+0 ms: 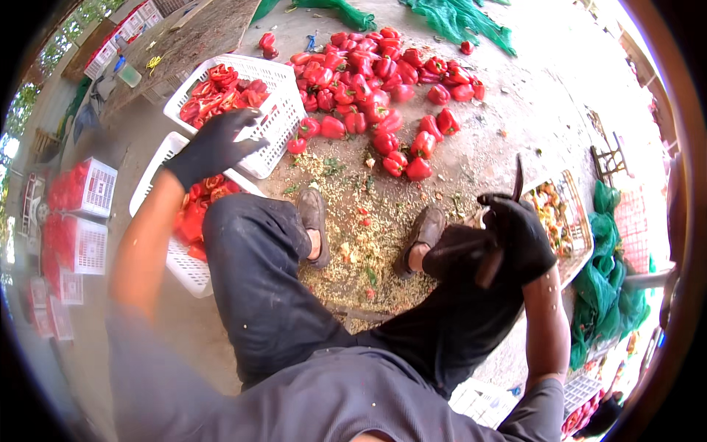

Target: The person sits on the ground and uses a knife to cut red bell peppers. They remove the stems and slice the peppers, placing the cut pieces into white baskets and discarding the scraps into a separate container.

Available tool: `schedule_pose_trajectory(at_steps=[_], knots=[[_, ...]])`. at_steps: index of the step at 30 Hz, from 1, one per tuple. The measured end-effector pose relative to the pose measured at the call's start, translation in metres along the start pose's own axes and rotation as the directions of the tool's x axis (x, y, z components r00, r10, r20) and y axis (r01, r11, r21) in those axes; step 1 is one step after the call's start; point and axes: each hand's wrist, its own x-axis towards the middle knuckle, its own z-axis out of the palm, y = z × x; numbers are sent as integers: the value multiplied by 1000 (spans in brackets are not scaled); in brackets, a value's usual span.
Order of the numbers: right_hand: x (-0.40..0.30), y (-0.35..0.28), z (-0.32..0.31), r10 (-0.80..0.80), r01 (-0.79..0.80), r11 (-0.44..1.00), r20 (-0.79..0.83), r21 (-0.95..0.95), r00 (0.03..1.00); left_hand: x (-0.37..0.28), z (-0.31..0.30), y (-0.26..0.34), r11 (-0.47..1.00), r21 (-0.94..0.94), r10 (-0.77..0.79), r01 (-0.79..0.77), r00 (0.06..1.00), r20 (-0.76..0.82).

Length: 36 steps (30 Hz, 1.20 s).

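Observation:
My left hand (221, 145), in a black glove, is held over two white plastic crates with its fingers apart and nothing in them. The upper crate (279, 119) holds cut red bell peppers (221, 94). Partly hidden by my forearm and knee, the lower crate (185, 271) also contains red pepper pieces (190, 221). My right hand (519, 237), gloved in black too, grips a knife (518, 179) above my right knee, its dark narrow blade pointing up. Ahead of my shoes lies a heap of whole red bell peppers (359, 83) on the concrete floor.
Pale seeds and scraps (353, 243) cover the floor between my shoes. A crate of pepper cores (580, 232) stands right, near green netting (602, 276). More green netting (464, 22) lies beyond the heap. Stacked crates (91, 243) and a bottle (128, 73) are at left.

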Motion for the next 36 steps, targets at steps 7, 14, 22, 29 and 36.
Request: schedule_pose_trajectory(at_steps=[7,14,22,29,36], knots=[[144,111,6,776,-802,368,320,470,543,184,124,-147,944,327,-113,-51,878,466],[171,361,78,874,-933,190,379,306,303,375,233,-206,996,84,-4,-3,997,83],[278,532,153,830,-793,485,90,369,550,505,332,-278,950,-302,-26,74,987,160],[313,554,237,819,-720,340,186,605,543,515,350,-245,988,-116,-58,104,935,350],[291,439,277,624,-743,503,410,441,665,418,373,-160,976,-137,211,-171,900,380]])
